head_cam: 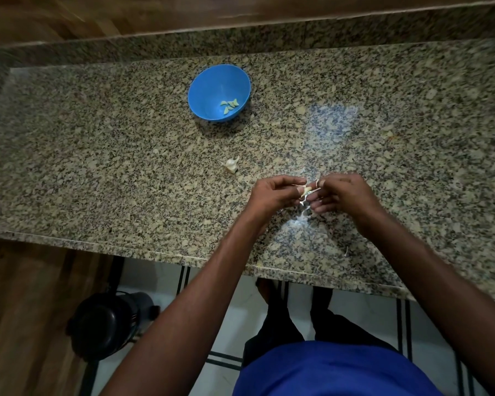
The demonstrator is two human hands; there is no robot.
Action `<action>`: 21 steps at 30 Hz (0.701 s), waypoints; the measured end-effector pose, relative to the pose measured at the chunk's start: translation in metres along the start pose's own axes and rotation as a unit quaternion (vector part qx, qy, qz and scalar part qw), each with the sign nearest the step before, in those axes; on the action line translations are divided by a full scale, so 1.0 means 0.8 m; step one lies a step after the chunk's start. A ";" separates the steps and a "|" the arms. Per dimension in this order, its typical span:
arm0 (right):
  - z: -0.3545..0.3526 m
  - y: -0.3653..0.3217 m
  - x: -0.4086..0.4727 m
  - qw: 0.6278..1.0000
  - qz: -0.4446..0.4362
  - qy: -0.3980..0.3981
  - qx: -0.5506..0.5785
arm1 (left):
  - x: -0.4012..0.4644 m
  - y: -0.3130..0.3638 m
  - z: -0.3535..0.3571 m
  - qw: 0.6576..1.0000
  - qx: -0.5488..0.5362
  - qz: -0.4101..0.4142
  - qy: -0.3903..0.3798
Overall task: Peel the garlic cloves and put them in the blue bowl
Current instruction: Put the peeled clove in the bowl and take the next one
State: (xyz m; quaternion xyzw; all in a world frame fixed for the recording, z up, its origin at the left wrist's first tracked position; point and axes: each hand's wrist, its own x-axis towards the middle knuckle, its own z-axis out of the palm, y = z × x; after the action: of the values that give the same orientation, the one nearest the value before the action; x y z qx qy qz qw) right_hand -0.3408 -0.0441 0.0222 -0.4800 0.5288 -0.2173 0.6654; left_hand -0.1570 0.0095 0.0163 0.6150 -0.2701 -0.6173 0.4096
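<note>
Across the middle of the view runs a speckled granite counter [126, 155], its near edge cutting the frame on a slant. Below that edge, on the floor, stands a dark round vessel [106, 324], too dim to identify. Beside it the person's blue garment [335, 370] fills the bottom of the frame, with tiled floor [235, 318] between.

On the counter toward its far side sits the blue bowl [209, 81], upright. Inside it, against the wall nearer the person, lie several peeled cloves [231, 105]; the exact count is hard to make out.

Well nearer the person than the bowl, both hands meet above the counter. Left hand [277, 192] pinches a garlic clove [307, 191] between thumb and curled fingers. Right hand [343, 192] pinches the same clove's skin from the opposite side, fingers curled. Most of the clove is covered by fingertips.

Between bowl and hands, a small unpeeled garlic piece [232, 165] rests on the counter, apart from both. Loose papery skin [303, 215] lies under the hands, partly washed out by a glare patch. One more skin scrap [347, 251] lies near the counter's front edge.
</note>
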 end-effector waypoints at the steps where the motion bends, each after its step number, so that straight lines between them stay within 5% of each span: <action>1: 0.001 0.000 -0.001 1.000 0.001 -0.001 0.012 | -0.001 0.000 0.000 1.000 0.007 0.005 0.006; 13: 0.005 -0.003 -0.006 0.985 0.072 0.043 0.151 | -0.016 -0.001 0.002 0.988 0.117 0.091 0.050; 21: 0.010 -0.001 -0.010 0.993 0.038 0.077 0.080 | -0.016 -0.004 0.001 0.966 0.211 0.109 0.105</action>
State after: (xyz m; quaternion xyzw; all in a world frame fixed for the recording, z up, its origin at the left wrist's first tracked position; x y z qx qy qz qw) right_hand -0.3359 -0.0350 0.0269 -0.3862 0.5771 -0.2698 0.6671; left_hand -0.1591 0.0215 0.0208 0.7158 -0.4153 -0.4296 0.3614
